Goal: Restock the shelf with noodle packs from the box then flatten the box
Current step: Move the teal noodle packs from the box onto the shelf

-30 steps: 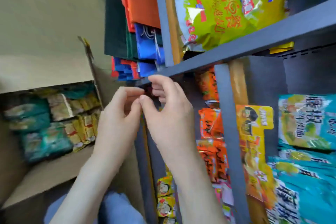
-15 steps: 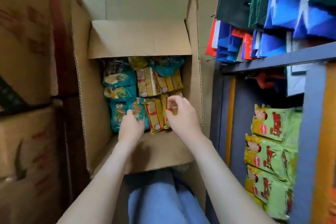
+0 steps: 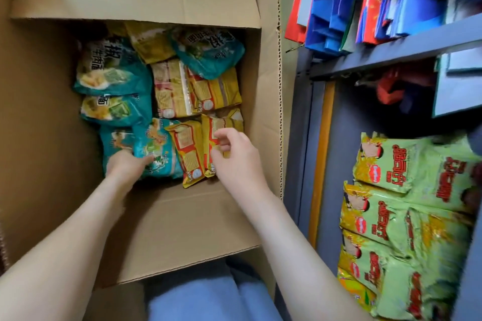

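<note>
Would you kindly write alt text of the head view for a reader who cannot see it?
Two bare hands reach into an open cardboard box of noodle packs: the left hand grips a teal pack, the right hand pinches a yellow pack. Green packs lie on the grey shelf beside it.

Cardboard box [image 3: 268, 86]: one, centre of frame.
Teal noodle packs [image 3: 112, 70]: five, left and upper part of the box.
Yellow noodle packs [image 3: 187, 154]: at least five, centre right of the box; overlaps may hide more.
Green packs [image 3: 386, 164]: at least four, lower right; full count unclear.
Hands: two, left hand [image 3: 125, 167] and right hand [image 3: 240, 161].
</note>
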`<action>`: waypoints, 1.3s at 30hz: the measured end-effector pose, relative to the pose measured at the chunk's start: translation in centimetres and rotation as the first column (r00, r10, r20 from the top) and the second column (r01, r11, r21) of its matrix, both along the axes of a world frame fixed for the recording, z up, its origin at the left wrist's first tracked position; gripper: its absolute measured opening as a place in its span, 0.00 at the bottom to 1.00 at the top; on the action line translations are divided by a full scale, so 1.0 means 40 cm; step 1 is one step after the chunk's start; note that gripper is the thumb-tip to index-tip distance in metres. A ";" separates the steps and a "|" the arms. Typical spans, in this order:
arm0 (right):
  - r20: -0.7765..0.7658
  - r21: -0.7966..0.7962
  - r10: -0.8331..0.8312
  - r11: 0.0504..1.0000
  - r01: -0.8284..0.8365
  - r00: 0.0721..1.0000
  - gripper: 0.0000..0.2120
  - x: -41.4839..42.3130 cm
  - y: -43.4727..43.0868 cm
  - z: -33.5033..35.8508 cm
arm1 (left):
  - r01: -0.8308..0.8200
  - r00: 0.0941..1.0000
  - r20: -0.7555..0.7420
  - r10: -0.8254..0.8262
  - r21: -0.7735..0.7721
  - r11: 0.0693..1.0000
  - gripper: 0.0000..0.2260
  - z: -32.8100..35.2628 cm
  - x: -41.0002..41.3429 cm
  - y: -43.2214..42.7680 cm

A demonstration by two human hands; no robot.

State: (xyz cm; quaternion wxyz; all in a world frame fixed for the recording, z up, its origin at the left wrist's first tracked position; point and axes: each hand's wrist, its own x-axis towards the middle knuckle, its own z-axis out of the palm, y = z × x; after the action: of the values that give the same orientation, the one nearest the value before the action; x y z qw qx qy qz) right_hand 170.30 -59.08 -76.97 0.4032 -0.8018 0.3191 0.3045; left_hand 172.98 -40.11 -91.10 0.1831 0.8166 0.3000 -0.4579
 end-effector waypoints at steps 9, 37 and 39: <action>-0.037 0.019 -0.096 0.995 0.097 0.995 0.13 -0.027 0.014 0.250 | -0.266 0.961 0.054 0.270 -0.065 0.962 0.20 0.381 0.003 -0.059; 0.153 0.573 -0.920 0.379 0.726 0.360 0.10 -0.055 -0.275 1.192 | 0.636 0.577 0.817 0.003 -0.452 0.626 0.14 1.416 0.074 -0.463; 0.124 0.629 -0.940 0.322 0.707 0.317 0.10 -0.076 -0.294 1.234 | 0.572 0.678 0.735 -0.003 -0.525 0.630 0.16 1.451 0.089 -0.500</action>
State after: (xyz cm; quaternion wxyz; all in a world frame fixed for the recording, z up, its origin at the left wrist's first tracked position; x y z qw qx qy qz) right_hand 167.27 -70.83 -27.59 0.7437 -0.4301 0.5024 -0.0973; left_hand 176.53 -60.09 -33.08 0.5016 0.8212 -0.1400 -0.2333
